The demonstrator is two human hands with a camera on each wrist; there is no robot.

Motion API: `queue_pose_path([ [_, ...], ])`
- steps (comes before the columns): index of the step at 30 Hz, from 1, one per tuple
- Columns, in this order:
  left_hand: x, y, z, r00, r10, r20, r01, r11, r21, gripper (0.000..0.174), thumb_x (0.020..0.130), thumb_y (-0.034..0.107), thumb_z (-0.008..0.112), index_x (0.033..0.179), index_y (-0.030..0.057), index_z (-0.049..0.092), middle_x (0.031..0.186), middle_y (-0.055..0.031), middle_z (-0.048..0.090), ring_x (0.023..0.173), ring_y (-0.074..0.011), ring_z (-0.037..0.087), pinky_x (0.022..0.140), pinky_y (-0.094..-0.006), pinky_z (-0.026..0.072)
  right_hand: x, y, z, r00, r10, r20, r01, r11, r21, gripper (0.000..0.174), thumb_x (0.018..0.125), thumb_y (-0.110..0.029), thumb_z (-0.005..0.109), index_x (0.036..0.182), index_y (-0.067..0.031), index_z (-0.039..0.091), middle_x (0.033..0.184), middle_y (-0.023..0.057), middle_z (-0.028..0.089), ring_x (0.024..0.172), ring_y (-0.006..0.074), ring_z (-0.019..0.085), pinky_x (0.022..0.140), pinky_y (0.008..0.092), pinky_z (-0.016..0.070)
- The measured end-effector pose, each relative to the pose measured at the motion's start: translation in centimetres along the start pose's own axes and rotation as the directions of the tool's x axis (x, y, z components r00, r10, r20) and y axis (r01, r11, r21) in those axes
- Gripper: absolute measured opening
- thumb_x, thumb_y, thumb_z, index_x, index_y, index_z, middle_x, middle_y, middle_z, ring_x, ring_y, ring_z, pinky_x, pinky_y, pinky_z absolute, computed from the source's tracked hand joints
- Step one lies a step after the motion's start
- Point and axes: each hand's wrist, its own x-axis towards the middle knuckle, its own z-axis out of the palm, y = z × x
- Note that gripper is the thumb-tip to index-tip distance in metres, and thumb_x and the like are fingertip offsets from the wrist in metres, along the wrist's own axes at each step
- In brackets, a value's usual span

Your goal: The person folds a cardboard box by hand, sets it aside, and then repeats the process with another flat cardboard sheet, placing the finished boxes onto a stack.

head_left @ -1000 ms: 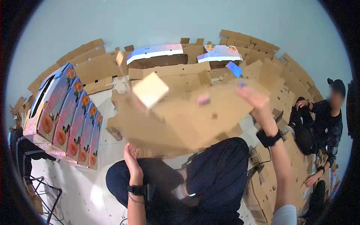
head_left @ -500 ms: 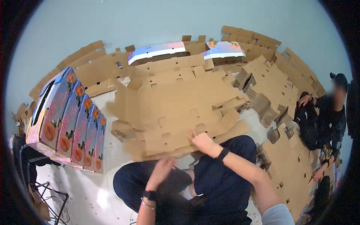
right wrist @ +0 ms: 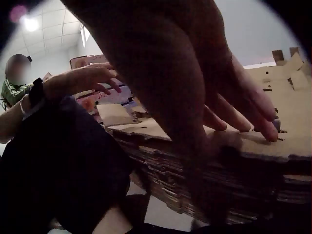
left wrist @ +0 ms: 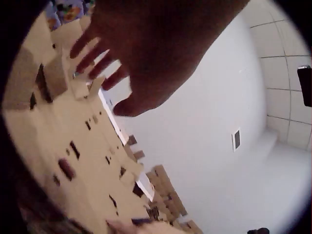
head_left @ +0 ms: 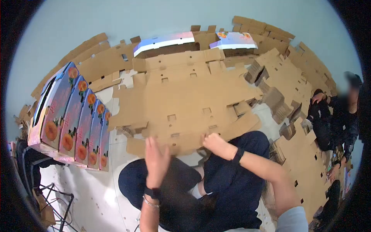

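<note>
A large die-cut cardboard sheet (head_left: 193, 94) lies on top of a stack before my crossed legs. My right hand (head_left: 218, 145) is at the near edge of the sheet, its fingers reaching over the top. In the right wrist view, several fingertips (right wrist: 270, 135) rest on the cardboard beside a small cut hole, and the thumb side is in shadow near the edge. My left hand (head_left: 156, 160) is at the near left part of the sheet, fingers spread and holding nothing. The left wrist view shows that hand (left wrist: 141, 58) with its fingers apart.
A row of printed fruit boxes (head_left: 67, 116) stands at the left. More cardboard stacks (head_left: 303, 166) lie at the right, where another person (head_left: 344, 120) sits. Cardboard strips (head_left: 104, 63) and two printed flaps (head_left: 166, 42) line the wall. A black metal frame (head_left: 58, 203) stands lower left.
The blurred cardboard and small pale, pink and blue pieces seen above it a second ago are gone from view. The right hand came down to the near edge; the left moved up and inward.
</note>
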Motion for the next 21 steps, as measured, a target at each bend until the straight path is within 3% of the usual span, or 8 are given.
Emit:
queue_pose_path([
  [3, 3.2, -3.9, -3.7, 0.993, -0.009, 0.118, -0.026, 0.957, 0.287, 0.052, 0.078, 0.020, 0.065, 0.120, -0.0031, 0.044, 0.119, -0.0245, 0.048, 0.109, -0.0412, 0.049, 0.091, -0.0480, 0.0428, -0.4, 0.4, 2.6, 0.986, 0.120, -0.115, -0.131, 0.987, -0.092, 0.062, 0.074, -0.016, 0.061, 0.129, 0.0062, 0.044, 0.099, 0.0347, 0.060, 0.075, 0.0232, 0.068, 0.057, 0.0298, 0.0514],
  [4, 4.1, -5.1, -4.7, 0.987, -0.116, 0.115, 0.066, 0.926, 0.371, 0.055, 0.079, 0.025, 0.065, 0.120, -0.0038, 0.044, 0.122, -0.0253, 0.047, 0.114, -0.0405, 0.047, 0.092, -0.0472, 0.0426, -1.0, 1.5, 1.0, 0.991, 0.127, 0.037, -0.131, 0.982, 0.133, 0.062, 0.078, -0.026, 0.062, 0.131, -0.0003, 0.045, 0.116, 0.0311, 0.056, 0.084, 0.0283, 0.067, 0.068, 0.0362, 0.0525],
  [9, 5.1, -11.6, -3.4, 0.898, -0.416, 0.145, 0.286, 0.800, 0.528, 0.069, 0.077, 0.043, 0.064, 0.122, -0.0045, 0.042, 0.131, -0.0285, 0.042, 0.120, -0.0402, 0.046, 0.095, -0.0456, 0.0437, -3.9, 10.8, 4.9, 0.984, 0.139, 0.114, -0.178, 0.681, 0.711, 0.057, 0.077, -0.039, 0.059, 0.126, -0.0113, 0.052, 0.121, 0.0156, 0.058, 0.093, 0.0376, 0.062, 0.082, 0.0433, 0.0490],
  [11, 6.4, -10.5, -2.6, 0.723, -0.613, 0.318, 0.328, 0.710, 0.623, 0.075, 0.074, 0.048, 0.063, 0.124, -0.0039, 0.042, 0.131, -0.0308, 0.042, 0.113, -0.0432, 0.052, 0.091, -0.0461, 0.0465, -6.2, 14.2, 2.7, 0.884, 0.327, 0.335, -0.465, 0.700, 0.542, 0.056, 0.082, -0.043, 0.055, 0.129, -0.0133, 0.052, 0.121, 0.0136, 0.059, 0.105, 0.0333, 0.059, 0.089, 0.0404, 0.0472],
  [14, 6.1, -11.0, -1.4, 0.806, -0.548, 0.221, 0.301, 0.703, 0.645, 0.066, 0.074, 0.041, 0.061, 0.119, -0.0042, 0.045, 0.117, -0.0293, 0.051, 0.099, -0.0436, 0.059, 0.085, -0.0459, 0.0493, -10.8, 18.7, 5.3, 0.752, 0.530, 0.391, -0.659, 0.615, 0.434, 0.053, 0.083, -0.041, 0.055, 0.125, -0.0092, 0.055, 0.115, 0.0166, 0.063, 0.105, 0.0322, 0.060, 0.088, 0.0398, 0.0473],
  [17, 6.1, -11.1, -0.6, 0.881, -0.453, 0.135, 0.276, 0.725, 0.631, 0.058, 0.075, 0.033, 0.060, 0.116, -0.0044, 0.045, 0.108, -0.0272, 0.053, 0.095, -0.0422, 0.059, 0.082, -0.0454, 0.0495, -14.1, 21.0, 9.8, 0.677, 0.720, 0.152, -0.665, 0.510, 0.546, 0.049, 0.085, -0.037, 0.054, 0.119, -0.0023, 0.057, 0.105, 0.0154, 0.066, 0.099, 0.0279, 0.062, 0.086, 0.0373, 0.0485],
  [19, 6.1, -11.2, -0.5, 0.918, -0.386, 0.095, 0.251, 0.748, 0.614, 0.053, 0.076, 0.029, 0.059, 0.114, -0.0048, 0.044, 0.108, -0.0277, 0.053, 0.095, -0.0420, 0.058, 0.082, -0.0452, 0.0493, -15.2, 20.5, 8.6, 0.705, 0.628, 0.330, -0.530, 0.156, 0.834, 0.041, 0.087, -0.037, 0.054, 0.093, 0.0031, 0.064, 0.079, 0.0081, 0.065, 0.071, 0.0184, 0.060, 0.067, 0.0300, 0.0473],
  [21, 6.0, -11.4, -0.2, 0.924, -0.374, 0.081, 0.245, 0.742, 0.624, 0.050, 0.080, 0.031, 0.057, 0.113, -0.0050, 0.045, 0.107, -0.0291, 0.052, 0.095, -0.0427, 0.057, 0.081, -0.0455, 0.0491, -14.1, 18.4, 5.7, 0.712, 0.654, 0.258, -0.419, 0.101, 0.902, 0.038, 0.089, -0.035, 0.052, 0.083, 0.0017, 0.062, 0.074, 0.0031, 0.061, 0.070, 0.0138, 0.056, 0.066, 0.0283, 0.0453],
])
